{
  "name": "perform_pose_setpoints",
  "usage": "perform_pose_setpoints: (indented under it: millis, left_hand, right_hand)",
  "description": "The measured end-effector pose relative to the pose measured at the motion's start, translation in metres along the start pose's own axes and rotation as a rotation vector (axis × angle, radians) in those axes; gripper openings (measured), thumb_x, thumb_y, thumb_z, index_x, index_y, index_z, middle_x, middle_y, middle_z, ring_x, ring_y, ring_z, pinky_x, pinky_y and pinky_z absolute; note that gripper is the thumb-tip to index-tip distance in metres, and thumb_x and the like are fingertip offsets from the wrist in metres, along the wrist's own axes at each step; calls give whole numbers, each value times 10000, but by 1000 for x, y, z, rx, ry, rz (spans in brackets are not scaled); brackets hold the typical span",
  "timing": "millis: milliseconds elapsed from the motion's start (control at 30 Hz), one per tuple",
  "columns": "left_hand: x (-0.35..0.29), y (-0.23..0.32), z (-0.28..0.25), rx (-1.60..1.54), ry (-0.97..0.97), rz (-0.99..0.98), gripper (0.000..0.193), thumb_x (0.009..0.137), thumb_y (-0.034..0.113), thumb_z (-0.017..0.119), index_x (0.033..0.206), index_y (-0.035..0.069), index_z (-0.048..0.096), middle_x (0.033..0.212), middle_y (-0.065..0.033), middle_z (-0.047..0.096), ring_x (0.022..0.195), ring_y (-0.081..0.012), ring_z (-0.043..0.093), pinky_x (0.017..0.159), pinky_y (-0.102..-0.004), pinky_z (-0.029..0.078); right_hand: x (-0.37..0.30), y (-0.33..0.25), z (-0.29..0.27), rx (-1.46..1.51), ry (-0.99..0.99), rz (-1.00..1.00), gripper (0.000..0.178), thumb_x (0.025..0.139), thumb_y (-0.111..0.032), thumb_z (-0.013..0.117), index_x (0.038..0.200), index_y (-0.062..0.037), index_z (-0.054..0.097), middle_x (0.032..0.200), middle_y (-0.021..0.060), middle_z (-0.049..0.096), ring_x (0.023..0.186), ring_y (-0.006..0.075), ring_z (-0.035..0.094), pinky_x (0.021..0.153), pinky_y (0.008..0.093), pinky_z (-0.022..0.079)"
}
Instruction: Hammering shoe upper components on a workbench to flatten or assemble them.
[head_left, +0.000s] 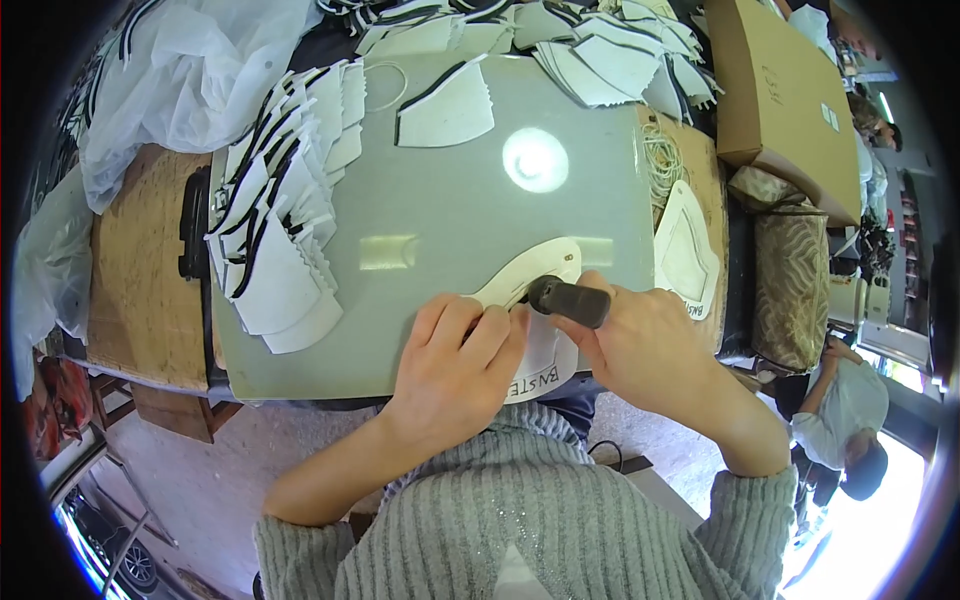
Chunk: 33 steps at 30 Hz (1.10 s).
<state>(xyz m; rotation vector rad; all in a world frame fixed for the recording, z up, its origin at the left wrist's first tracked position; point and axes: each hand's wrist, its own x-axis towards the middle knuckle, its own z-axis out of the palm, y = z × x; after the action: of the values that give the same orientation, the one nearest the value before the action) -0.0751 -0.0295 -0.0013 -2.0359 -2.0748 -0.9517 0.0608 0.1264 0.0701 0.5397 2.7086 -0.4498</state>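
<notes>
A white, pointed template [556, 258] with an inner cut-out and a small hole by its tip lies at the table's near edge. Curled fingers of my left hand [445, 365] press on its left side; what lies under the fingertips is hidden. My right hand [650, 335] is closed round a dark grey tool [572, 300] with a thick body and a round black end, held over the template. The tool's lower part is hidden, so I cannot tell its exact kind. Dark lettering marks the template's wide near end, close to my body.
Overlapping white curved pieces with black edging [290, 230] line the table's left side. A single piece [447, 105] lies farther back, and more piles [600, 60] fill the far edge. A second template [688, 250], coiled cord [660, 165] and a cardboard box [780, 110] stand right.
</notes>
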Motion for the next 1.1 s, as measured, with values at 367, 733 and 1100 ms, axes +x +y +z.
perform_pose_setpoints:
  millis: [367, 733, 1100]
  left_hand:
    - [-6, -4, 3, -86, 36, -86, 332, 729, 82, 642, 1044, -11, 692, 932, -57, 566, 888, -250, 561, 838, -401, 446]
    - [-8, -4, -4, -11, 52, -10, 345, 687, 115, 694, 1020, 28, 671, 941, -41, 582, 892, -232, 568, 832, -399, 424]
    - [20, -1, 7, -15, 7, -261, 176, 774, 164, 752, 833, 100, 599, 774, -35, 527, 771, -228, 530, 778, -385, 397]
  right_hand:
    - [0, -3, 8, 56, 121, 2, 149, 961, -202, 634, 1037, -74, 642, 704, 103, 578, 573, 331, 616, 499, 440, 472]
    - [0, 3, 11, 130, 192, -14, 241, 966, -261, 604, 941, -22, 585, 599, 136, 612, 515, 343, 638, 463, 431, 501]
    - [4, 15, 0, 43, 114, -25, 218, 900, -182, 645, 992, -7, 552, 669, 140, 649, 604, 334, 668, 532, 432, 517]
